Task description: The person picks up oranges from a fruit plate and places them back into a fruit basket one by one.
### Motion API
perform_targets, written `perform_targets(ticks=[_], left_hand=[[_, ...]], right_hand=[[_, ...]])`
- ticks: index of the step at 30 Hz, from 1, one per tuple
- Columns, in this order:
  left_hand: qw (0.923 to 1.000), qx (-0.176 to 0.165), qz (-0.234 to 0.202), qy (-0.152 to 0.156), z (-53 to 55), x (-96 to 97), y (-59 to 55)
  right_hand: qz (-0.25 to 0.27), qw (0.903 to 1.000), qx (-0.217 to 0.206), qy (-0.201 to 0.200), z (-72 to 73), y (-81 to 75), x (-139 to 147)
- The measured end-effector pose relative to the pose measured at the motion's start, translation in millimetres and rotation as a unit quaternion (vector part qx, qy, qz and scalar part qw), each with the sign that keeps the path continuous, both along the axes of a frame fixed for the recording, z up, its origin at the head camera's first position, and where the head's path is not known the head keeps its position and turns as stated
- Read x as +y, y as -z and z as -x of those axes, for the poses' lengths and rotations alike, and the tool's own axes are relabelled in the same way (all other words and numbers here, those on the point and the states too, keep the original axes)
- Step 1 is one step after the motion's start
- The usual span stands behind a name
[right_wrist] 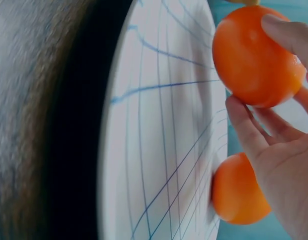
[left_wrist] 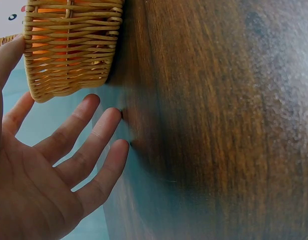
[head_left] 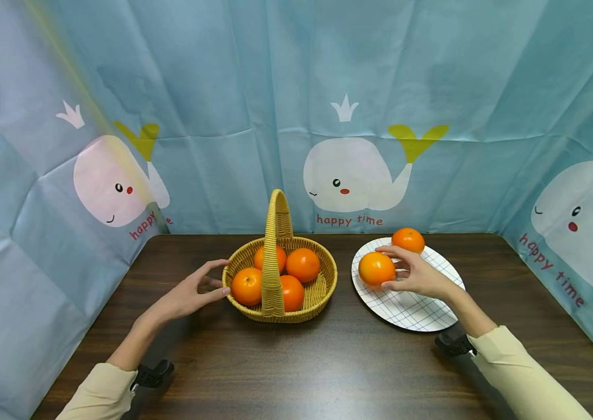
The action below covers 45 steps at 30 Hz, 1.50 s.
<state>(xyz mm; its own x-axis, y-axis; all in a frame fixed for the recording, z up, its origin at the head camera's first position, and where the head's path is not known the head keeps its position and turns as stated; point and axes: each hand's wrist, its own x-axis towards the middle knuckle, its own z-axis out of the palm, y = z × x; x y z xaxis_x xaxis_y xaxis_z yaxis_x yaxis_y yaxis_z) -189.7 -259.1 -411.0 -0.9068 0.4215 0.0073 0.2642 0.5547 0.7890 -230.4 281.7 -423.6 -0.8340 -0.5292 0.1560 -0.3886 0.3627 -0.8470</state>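
Note:
My right hand (head_left: 419,275) grips an orange (head_left: 376,269) between thumb and fingers. In the right wrist view the held orange (right_wrist: 256,57) is raised off the white plate (right_wrist: 159,120). Another orange (head_left: 408,240) lies at the back of the blue-lined plate (head_left: 417,315), beyond the hand. A yellow wicker basket (head_left: 322,298) with a tall handle stands left of the plate, several oranges (head_left: 246,286) inside. At the basket's left side is my left hand (head_left: 188,297), its thumb and forefinger touching the rim. The left wrist view shows its other fingers (left_wrist: 86,155) extended, holding nothing.
All of this is on a dark brown wooden table (head_left: 296,367). A blue curtain (head_left: 212,87) printed with whales hangs right behind the table's back edge and along both sides. The basket's arched handle (head_left: 273,251) rises well above its rim.

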Motion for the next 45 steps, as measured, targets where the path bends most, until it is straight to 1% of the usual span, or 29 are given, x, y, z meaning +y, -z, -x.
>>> perform_targets(ticks=[6, 20, 27, 34, 41, 45], left_hand=[[1.0000, 0.000, 0.002, -0.001, -0.4, 0.2, -0.6], [1.0000, 0.000, 0.002, -0.002, -0.8, -0.3, -0.9], [1.0000, 0.001, -0.002, 0.000, 0.0, -0.9, -0.2], [1.0000, 0.001, -0.003, 0.002, 0.4, -1.1, 1.1], [1.0000, 0.002, 0.001, -0.002, 0.3, -1.0, 1.6], [1.0000, 0.004, -0.001, 0.000, -0.2, -0.7, 1.2]], right_hand=[[0.018, 0.9997, 0.011, 0.013, -1.2, -3.9, -2], [0.059, 0.9981, 0.017, 0.007, 0.2, -14.8, -13], [0.072, 0.9970, 0.025, 0.013, 0.9, -16.0, -18], [0.082, 0.9958, 0.040, 0.008, 2.9, -15.7, -25], [0.108, 0.9936, 0.033, -0.003, 2.8, -19.8, -32], [0.115, 0.9928, 0.035, -0.006, 2.9, -21.8, -37]])
